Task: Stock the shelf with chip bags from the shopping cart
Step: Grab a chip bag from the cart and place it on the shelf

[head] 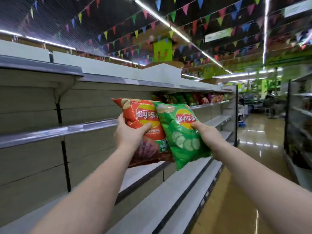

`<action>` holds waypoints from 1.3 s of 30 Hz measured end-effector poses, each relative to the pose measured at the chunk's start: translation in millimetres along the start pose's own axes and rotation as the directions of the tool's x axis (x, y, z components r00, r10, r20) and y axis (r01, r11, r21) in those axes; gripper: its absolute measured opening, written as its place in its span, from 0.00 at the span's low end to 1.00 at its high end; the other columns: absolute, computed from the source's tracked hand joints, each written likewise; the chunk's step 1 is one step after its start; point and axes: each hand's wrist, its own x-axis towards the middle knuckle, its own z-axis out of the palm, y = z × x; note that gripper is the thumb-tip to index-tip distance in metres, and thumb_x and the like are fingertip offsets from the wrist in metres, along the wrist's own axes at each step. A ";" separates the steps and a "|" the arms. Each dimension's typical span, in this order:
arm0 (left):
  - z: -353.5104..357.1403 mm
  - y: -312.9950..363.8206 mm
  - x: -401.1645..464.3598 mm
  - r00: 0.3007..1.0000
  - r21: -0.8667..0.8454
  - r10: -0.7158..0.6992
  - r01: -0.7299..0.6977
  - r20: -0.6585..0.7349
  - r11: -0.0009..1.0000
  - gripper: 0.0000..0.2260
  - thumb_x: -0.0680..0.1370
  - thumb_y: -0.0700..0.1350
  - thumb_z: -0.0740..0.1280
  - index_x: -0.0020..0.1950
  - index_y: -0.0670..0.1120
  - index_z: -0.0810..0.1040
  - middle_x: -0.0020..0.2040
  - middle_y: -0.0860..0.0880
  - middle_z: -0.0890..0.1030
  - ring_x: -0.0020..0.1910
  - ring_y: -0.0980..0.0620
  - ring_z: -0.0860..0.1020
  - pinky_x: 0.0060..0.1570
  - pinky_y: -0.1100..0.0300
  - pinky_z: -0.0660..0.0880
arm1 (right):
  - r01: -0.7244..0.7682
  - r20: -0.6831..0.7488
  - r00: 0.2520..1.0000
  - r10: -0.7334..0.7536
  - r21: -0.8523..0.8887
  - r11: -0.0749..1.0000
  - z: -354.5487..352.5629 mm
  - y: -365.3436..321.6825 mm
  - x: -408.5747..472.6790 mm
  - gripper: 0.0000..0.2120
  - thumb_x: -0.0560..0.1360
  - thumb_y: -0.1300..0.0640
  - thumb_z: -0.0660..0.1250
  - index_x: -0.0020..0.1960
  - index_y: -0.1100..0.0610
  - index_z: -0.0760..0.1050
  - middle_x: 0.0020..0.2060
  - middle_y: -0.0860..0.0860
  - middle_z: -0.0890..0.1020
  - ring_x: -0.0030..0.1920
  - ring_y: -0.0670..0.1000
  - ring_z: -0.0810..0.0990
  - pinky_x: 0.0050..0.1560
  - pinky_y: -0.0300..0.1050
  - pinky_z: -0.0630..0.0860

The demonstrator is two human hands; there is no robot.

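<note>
At frame centre, the left hand [130,132] grips an orange chip bag [143,130] at its left edge. The right hand [209,134] pinches a green chip bag [182,137] beside it, thumb on front.

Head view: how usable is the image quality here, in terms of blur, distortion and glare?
Head view: wide-angle bending curves the shelf edge; orange bag in the left hand and green bag in the right hand read clearly; far aisle soft; ceiling lights reflect off the floor.

— What can't you make out?
— The glossy green cucumber chip bag [182,132] covers the right edge of the red-orange foil chip bag [143,130].
— Beyond them?
— Distant stocked packets [190,98] blur together; brands unreadable.
</note>
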 end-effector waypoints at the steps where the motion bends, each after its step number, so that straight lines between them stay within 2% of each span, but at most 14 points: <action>1: 13.1 -1.0 17.9 1.000 -0.007 0.002 -0.002 0.005 1.000 0.37 0.63 0.49 0.79 0.68 0.50 0.67 0.60 0.49 0.78 0.58 0.47 0.77 0.62 0.52 0.72 | -0.005 -0.013 1.000 0.005 0.001 1.000 -1.5 -1.4 20.1 0.12 0.76 0.49 0.64 0.37 0.55 0.73 0.35 0.50 0.78 0.36 0.50 0.76 0.38 0.43 0.73; 4: 51.5 -2.6 61.0 1.000 0.020 -0.002 0.002 0.026 1.000 0.36 0.65 0.49 0.78 0.70 0.49 0.66 0.62 0.48 0.77 0.59 0.46 0.76 0.62 0.53 0.71 | -0.008 -0.067 0.998 0.007 -0.022 1.000 -6.3 -1.8 78.5 0.14 0.75 0.48 0.64 0.36 0.55 0.72 0.34 0.50 0.77 0.36 0.52 0.76 0.41 0.46 0.74; 8: 105.9 -18.7 107.3 1.000 0.083 0.005 -0.007 0.021 0.996 0.36 0.65 0.52 0.77 0.69 0.48 0.66 0.62 0.47 0.77 0.60 0.45 0.76 0.62 0.50 0.71 | -0.002 -0.067 0.998 0.002 -0.004 1.000 -11.7 12.1 159.3 0.14 0.74 0.45 0.65 0.37 0.55 0.73 0.39 0.53 0.80 0.45 0.58 0.80 0.52 0.50 0.77; 11: 149.3 -34.4 139.1 1.000 0.110 -0.003 0.004 -0.010 0.994 0.35 0.66 0.53 0.77 0.68 0.48 0.67 0.62 0.47 0.77 0.60 0.45 0.76 0.63 0.49 0.71 | -0.026 -0.039 0.999 0.028 0.034 0.999 -18.4 29.8 223.9 0.17 0.72 0.43 0.66 0.40 0.57 0.74 0.48 0.58 0.81 0.49 0.60 0.81 0.55 0.57 0.78; 16: 231.9 -54.1 197.7 0.994 0.117 -0.044 0.055 -0.098 0.992 0.34 0.67 0.53 0.76 0.67 0.45 0.67 0.63 0.45 0.76 0.60 0.43 0.75 0.63 0.49 0.70 | 0.006 -0.024 1.000 -0.006 0.003 1.000 -41.9 52.9 340.6 0.21 0.71 0.41 0.66 0.49 0.60 0.74 0.51 0.59 0.80 0.50 0.60 0.80 0.58 0.56 0.76; 21: 307.1 -56.0 258.6 0.983 0.102 -0.088 0.105 -0.160 0.989 0.37 0.67 0.53 0.76 0.69 0.44 0.63 0.63 0.44 0.75 0.60 0.43 0.75 0.63 0.48 0.70 | 0.025 0.049 0.998 -0.026 0.009 1.000 -61.2 47.6 454.8 0.26 0.71 0.39 0.67 0.54 0.62 0.75 0.51 0.58 0.79 0.51 0.60 0.80 0.57 0.54 0.77; 26: 356.2 -71.5 308.1 0.971 0.146 -0.090 0.125 -0.222 0.981 0.36 0.67 0.53 0.76 0.69 0.43 0.64 0.64 0.45 0.75 0.62 0.45 0.74 0.62 0.55 0.69 | 0.008 0.132 0.991 -0.017 0.068 0.998 -58.9 52.8 542.2 0.29 0.67 0.39 0.69 0.55 0.62 0.77 0.51 0.59 0.81 0.49 0.60 0.81 0.56 0.56 0.78; 30: 376.1 -94.8 355.0 0.956 0.158 -0.131 0.177 -0.263 0.971 0.36 0.63 0.55 0.78 0.65 0.41 0.68 0.61 0.44 0.76 0.58 0.43 0.76 0.62 0.49 0.72 | 0.024 0.181 0.983 -0.029 0.028 0.999 -47.0 60.9 597.0 0.27 0.69 0.39 0.68 0.55 0.61 0.77 0.51 0.58 0.81 0.49 0.60 0.81 0.56 0.53 0.77; 34: 388.5 -112.4 403.6 0.945 0.137 -0.158 0.204 -0.286 0.969 0.41 0.55 0.57 0.79 0.62 0.41 0.71 0.59 0.43 0.78 0.55 0.41 0.78 0.58 0.46 0.75 | 0.057 0.207 0.976 -0.061 0.026 0.998 -26.4 60.2 647.0 0.24 0.70 0.40 0.67 0.54 0.59 0.78 0.49 0.57 0.82 0.48 0.58 0.81 0.54 0.48 0.78; 37: 398.2 -125.1 439.1 0.944 0.130 -0.180 0.222 -0.275 0.966 0.30 0.60 0.53 0.79 0.55 0.41 0.75 0.55 0.42 0.80 0.52 0.41 0.80 0.57 0.46 0.76 | 0.054 0.267 0.962 -0.063 0.040 0.998 -8.1 54.8 677.6 0.21 0.72 0.43 0.67 0.53 0.60 0.78 0.48 0.57 0.83 0.43 0.57 0.82 0.46 0.46 0.78; 39: 405.8 -138.1 460.2 0.943 0.127 -0.204 0.243 -0.262 0.962 0.24 0.62 0.52 0.79 0.50 0.41 0.77 0.50 0.41 0.82 0.49 0.42 0.81 0.55 0.47 0.77 | 0.063 0.292 0.954 -0.073 0.041 0.997 4.2 52.9 699.2 0.21 0.72 0.44 0.68 0.53 0.60 0.78 0.48 0.58 0.83 0.44 0.58 0.82 0.47 0.47 0.78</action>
